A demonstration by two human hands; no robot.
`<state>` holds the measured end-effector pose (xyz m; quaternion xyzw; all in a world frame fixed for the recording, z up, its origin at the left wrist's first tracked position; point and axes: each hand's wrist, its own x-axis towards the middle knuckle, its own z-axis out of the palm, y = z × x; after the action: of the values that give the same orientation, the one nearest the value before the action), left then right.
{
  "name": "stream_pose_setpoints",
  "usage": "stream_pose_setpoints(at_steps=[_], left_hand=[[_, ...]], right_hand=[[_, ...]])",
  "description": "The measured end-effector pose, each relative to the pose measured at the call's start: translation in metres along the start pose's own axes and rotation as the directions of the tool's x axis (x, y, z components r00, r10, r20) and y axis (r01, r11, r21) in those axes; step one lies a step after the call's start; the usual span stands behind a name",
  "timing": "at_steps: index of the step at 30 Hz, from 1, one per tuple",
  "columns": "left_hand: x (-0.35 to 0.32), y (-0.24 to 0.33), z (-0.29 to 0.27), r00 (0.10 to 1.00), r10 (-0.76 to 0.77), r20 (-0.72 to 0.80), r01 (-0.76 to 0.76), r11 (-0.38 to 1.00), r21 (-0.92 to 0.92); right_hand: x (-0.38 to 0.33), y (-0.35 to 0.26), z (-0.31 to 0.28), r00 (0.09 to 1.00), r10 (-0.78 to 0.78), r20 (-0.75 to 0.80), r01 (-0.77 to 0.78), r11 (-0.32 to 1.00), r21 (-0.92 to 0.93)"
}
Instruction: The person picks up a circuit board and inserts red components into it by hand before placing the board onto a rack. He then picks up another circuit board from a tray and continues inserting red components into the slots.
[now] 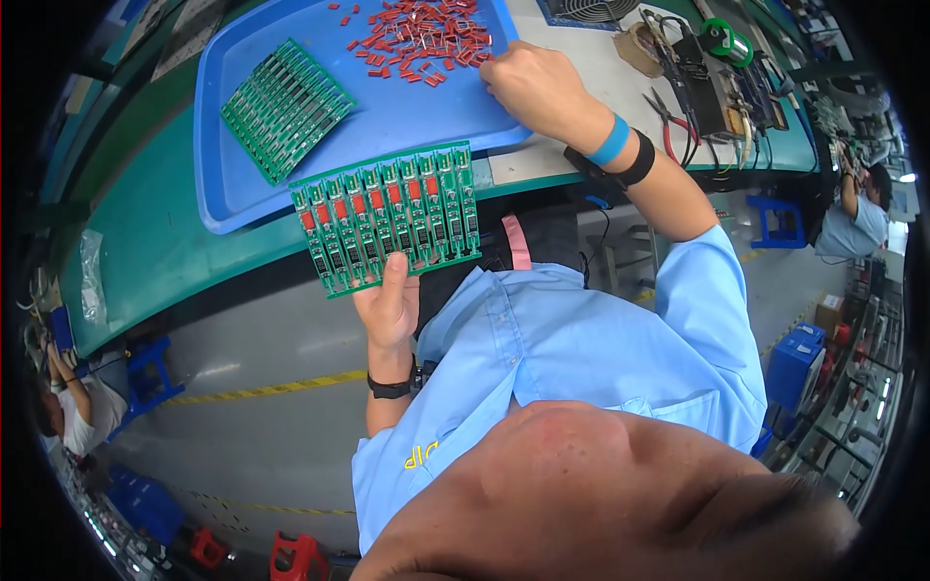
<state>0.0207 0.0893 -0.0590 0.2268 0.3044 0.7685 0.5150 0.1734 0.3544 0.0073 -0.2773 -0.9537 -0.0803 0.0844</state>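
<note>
Two hands are working near the frame's centre; the right hand (531, 85), at upper middle, is curling over loose red components (418, 37) in the blue tray (407, 114), its fingertips hidden, so any pinch is impossible to tell; the left hand (390, 295) is gripping the lower edge of a green circuit-board panel (387, 215); another green panel (285, 107) is lying in the tray's left part.
</note>
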Motion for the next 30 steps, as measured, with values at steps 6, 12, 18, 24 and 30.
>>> stream_pose_setpoints(at_steps=[6,12,18,24,30], left_hand=[[-0.002,-0.002,-0.002,1.000,-0.005,-0.016,0.004,1.000,-0.015],[0.003,-0.002,0.001,1.000,-0.014,-0.002,0.014,1.000,-0.002],[0.006,0.000,0.009,1.000,-0.014,-0.009,0.014,1.000,0.019],[0.004,0.003,0.012,1.000,-0.010,-0.024,0.011,0.998,0.059],[0.008,-0.001,0.014,1.000,0.012,-0.007,-0.012,1.000,0.010]], right_hand=[[-0.014,0.005,-0.015,0.993,0.036,-0.115,0.038,0.812,0.583],[-0.038,-0.014,-0.032,0.997,0.062,0.039,-0.059,0.365,0.929],[-0.058,-0.041,-0.026,0.982,0.167,0.091,-0.100,0.047,0.994],[-0.065,-0.054,-0.017,0.973,0.221,0.061,-0.029,-0.147,0.989],[-0.063,-0.069,-0.006,0.965,0.248,0.084,-0.056,-0.118,0.991]])
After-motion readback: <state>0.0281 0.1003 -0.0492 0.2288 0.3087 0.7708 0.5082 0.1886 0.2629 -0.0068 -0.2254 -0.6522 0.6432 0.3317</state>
